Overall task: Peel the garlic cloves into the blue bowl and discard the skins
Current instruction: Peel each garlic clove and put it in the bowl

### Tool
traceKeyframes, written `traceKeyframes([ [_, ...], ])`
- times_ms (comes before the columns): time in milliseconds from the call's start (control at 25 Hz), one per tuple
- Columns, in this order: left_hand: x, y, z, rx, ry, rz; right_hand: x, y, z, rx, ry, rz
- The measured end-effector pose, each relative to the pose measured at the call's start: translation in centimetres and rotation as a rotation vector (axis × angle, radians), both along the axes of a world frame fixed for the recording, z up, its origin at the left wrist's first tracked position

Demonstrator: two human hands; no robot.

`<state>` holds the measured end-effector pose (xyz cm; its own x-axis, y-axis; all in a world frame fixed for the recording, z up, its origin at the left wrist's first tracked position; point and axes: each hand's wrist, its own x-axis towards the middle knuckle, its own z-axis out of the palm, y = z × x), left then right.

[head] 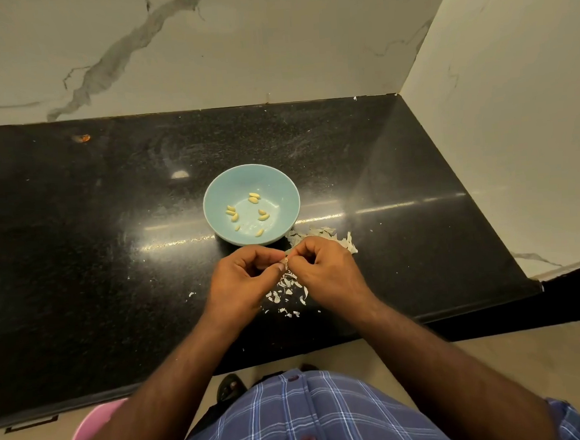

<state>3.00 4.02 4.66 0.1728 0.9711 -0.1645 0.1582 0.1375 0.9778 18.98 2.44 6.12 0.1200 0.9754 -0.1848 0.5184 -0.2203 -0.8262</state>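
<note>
Both hands meet just in front of the blue bowl (251, 204), over the near middle of the dark surface (77, 234). The left hand (239, 278) and the right hand (323, 269) each have their fingers curled in, pinching one small garlic clove (285, 262) between them, thumb tips and forefingers closing on it from either side. So little of the clove shows that its long axis cannot be told for sure; it seems to run between the two hands, left to right. The bowl lies straight beyond the clove, toward the far edge of the surface, its near rim just past the knuckles, and the two hands look about equally near to it. Inside the bowl lie several peeled cloves (253, 197), scattered over its bottom. Loose skins (286, 290) litter the surface right under the hands, and a larger heap of skins (331, 238) sits by the bowl's right side, partly hidden behind the right hand. Judging from this, the peeling of this clove is in hand, and once it is bare a short forward reach should drop it in the bowl.
</note>
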Motion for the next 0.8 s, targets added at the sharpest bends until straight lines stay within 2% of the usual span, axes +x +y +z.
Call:
traceKeyframes([
  [160, -0.1, 0.2, -0.2, -0.091, -0.080, 0.037, 0.9, 0.6, 0.0, -0.123, 0.315, -0.028],
  [240, -0.2, 0.3, -0.4, -0.108, -0.089, 0.034, 1.2, 0.7, 0.0, -0.158, 0.361, -0.013],
  [400, -0.2, 0.5, -0.5, -0.136, -0.124, 0.037, 1.1, 0.8, -0.4, -0.158, 0.317, -0.038],
  [560, -0.2, 0.7, -0.3, -0.201, -0.241, 0.069, 1.1, 0.7, -1.0, -0.131, 0.108, 0.001],
  [680, -0.4, 0.9, -0.4, -0.230, -0.252, 0.076, 1.8, 0.7, -0.9, -0.144, 0.003, 0.043],
  [720, -0.5, 0.9, -0.4, -0.223, -0.231, 0.070, 1.9, 0.8, -0.7, -0.137, -0.005, 0.042],
  [800, -0.6, 0.9, -0.4, -0.183, -0.165, 0.049, 1.9, 0.9, -0.3, -0.084, 0.107, 0.010],
])
